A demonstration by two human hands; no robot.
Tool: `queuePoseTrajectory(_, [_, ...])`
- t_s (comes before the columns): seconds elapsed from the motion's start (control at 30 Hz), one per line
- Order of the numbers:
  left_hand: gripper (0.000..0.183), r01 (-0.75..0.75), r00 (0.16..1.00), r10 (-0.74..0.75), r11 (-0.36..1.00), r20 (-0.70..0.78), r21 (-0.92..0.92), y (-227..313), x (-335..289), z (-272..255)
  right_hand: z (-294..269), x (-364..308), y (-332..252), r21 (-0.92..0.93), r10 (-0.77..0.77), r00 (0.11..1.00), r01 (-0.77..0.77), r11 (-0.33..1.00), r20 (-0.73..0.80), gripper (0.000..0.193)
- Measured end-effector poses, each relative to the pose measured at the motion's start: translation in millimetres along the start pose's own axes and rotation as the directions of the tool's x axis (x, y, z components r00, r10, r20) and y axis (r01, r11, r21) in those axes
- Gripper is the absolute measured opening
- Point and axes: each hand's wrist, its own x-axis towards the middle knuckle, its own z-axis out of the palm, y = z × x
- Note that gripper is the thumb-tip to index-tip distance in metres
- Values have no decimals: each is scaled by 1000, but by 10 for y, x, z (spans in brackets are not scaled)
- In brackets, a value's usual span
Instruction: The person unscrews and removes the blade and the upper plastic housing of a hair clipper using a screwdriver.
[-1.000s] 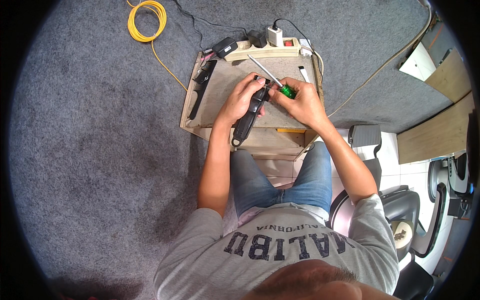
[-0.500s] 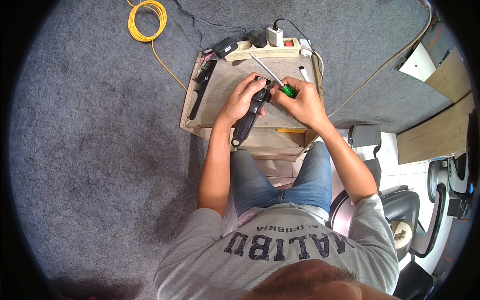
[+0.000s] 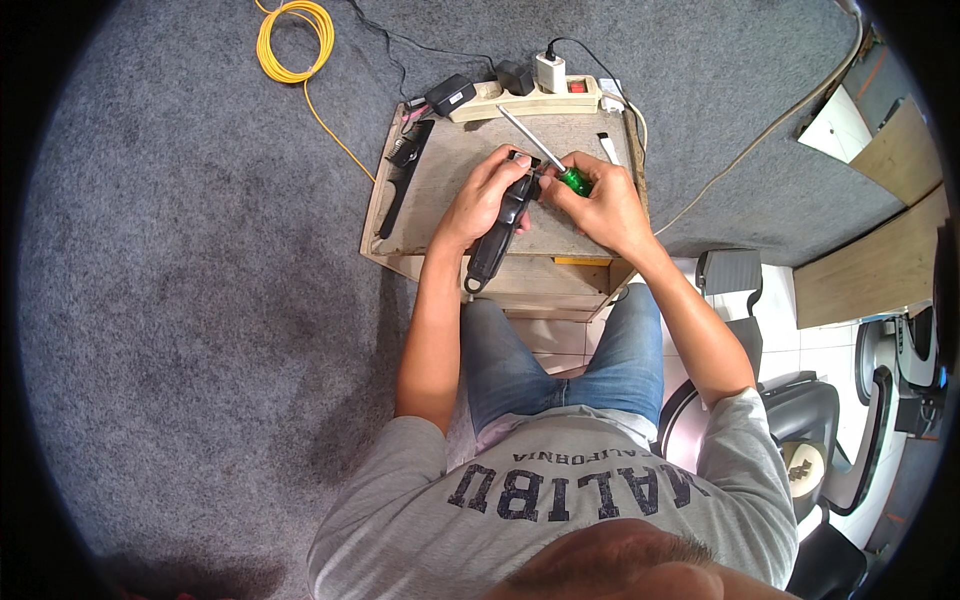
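Note:
Black hair clippers (image 3: 492, 250) are gripped in my left hand (image 3: 478, 208), tilted with the blade end away from me and the hanging loop toward my lap. My left thumb lies near the blade end. A screwdriver (image 3: 573, 179) with a green handle is held in my right hand (image 3: 612, 205), its metal shaft slanting up and left, past the clippers' head. The fingertips of my right hand meet the side of the clippers near the blade; whether they pinch a small part there is hidden. Both hands are above the wooden table (image 3: 450, 150).
A black comb (image 3: 396, 205) and a clipper guard (image 3: 407, 150) lie along the table's left side. A small brush (image 3: 608, 148) rests at the right. Across the back runs a power strip (image 3: 525, 102) with adapters. Coiled yellow cable (image 3: 262, 45) lies on the grey carpet.
The screwdriver's shaft has tipped very slightly to the left. Otherwise both hands and the clippers hold nearly the same place.

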Motion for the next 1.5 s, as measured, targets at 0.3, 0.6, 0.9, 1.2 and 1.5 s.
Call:
queuePoseTrajectory(0.3, [31, 1, 1000, -1, 1000, 4, -3, -3, 10, 8, 16, 11, 68, 46, -35, 999, 36, 998, -17, 28])
queuePoseTrajectory(0.6, [29, 3, 1000, -2, 1000, 6, -10, 12, 5, 10, 7, 4, 36, -75, 24, 1000, -23, 997, 12, 31])
queuePoseTrajectory(0.9, [31, 0, 1000, 0, 1000, 7, -22, -13, 15, -14, 26, -23, 45, -26, -36, 998, 35, 999, -48, 27])
queuePoseTrajectory(1.2, [31, -3, 1000, 4, 1000, 10, -4, -17, 19, -12, 14, -1, 35, -34, -44, 999, 43, 999, -22, 25])
queuePoseTrajectory(1.5, [31, 4, 1000, -4, 1000, 11, -3, -15, 21, -13, 52, 8, 87, -21, -135, 987, 134, 991, -92, 24])
